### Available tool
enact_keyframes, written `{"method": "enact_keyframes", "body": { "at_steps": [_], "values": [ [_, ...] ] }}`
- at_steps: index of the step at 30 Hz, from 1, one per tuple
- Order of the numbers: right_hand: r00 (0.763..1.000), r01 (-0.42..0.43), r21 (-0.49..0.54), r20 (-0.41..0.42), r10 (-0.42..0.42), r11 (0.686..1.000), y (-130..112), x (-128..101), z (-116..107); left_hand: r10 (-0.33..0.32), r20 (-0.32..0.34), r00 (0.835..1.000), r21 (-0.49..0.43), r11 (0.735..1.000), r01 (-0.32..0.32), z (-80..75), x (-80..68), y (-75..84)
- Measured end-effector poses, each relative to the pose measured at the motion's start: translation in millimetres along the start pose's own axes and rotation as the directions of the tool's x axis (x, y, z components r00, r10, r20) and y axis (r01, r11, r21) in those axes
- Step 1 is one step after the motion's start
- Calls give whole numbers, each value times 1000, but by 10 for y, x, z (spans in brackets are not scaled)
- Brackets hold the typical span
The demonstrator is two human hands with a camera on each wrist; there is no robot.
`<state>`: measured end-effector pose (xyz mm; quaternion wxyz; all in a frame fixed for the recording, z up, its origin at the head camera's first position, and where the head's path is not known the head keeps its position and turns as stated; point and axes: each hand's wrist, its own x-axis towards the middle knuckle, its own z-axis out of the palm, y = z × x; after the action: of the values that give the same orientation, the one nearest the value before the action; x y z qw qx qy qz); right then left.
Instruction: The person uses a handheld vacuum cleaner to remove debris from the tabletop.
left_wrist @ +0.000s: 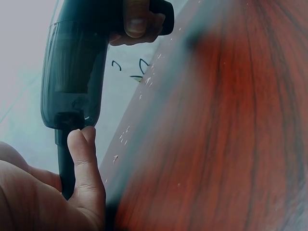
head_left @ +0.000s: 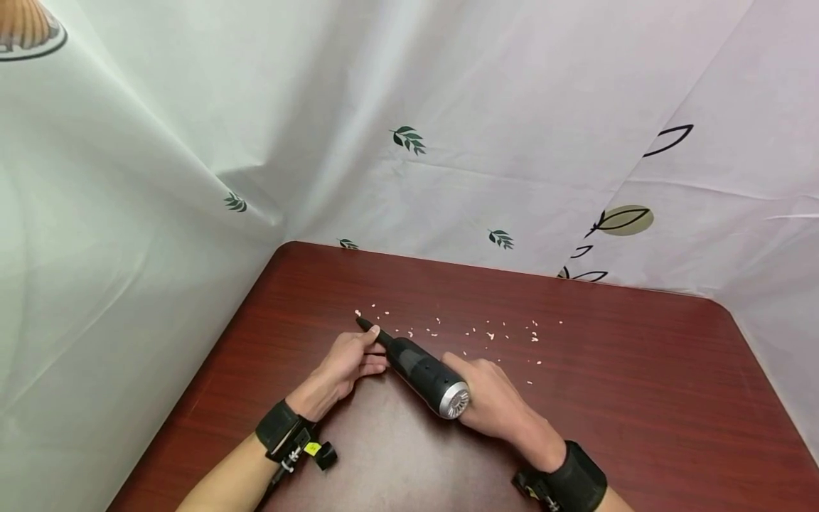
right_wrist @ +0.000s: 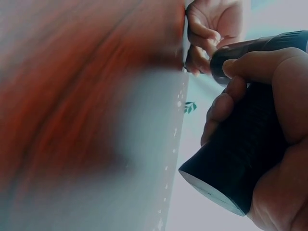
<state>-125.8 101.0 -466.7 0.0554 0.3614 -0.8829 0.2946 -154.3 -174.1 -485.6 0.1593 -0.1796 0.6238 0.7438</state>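
The right hand (head_left: 493, 398) wraps its grip around the body of the black cylindrical handheld vacuum (head_left: 422, 373) while the left hand (head_left: 348, 366) pinches its narrow nozzle, apparently to steady the tip just short of pale crumbs (head_left: 489, 334) scattered beyond both grips on the dark red wood-grain bench (head_left: 640, 398).

Reddish-brown wooden table (head_left: 640, 398), filling the lower frame. White crumbs (head_left: 489, 334) scattered across its centre. White leaf-print curtain (head_left: 448, 107) draped behind and along both sides, upper frame.
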Motion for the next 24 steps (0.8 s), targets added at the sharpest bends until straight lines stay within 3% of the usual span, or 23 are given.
{"method": "enact_keyframes", "body": {
  "at_steps": [24],
  "values": [
    [999, -34, 8, 5, 34, 999, -49, 109, 20, -8, -10, 1000, 5, 1000, 8, -75, 88, 62]
  ]
}}
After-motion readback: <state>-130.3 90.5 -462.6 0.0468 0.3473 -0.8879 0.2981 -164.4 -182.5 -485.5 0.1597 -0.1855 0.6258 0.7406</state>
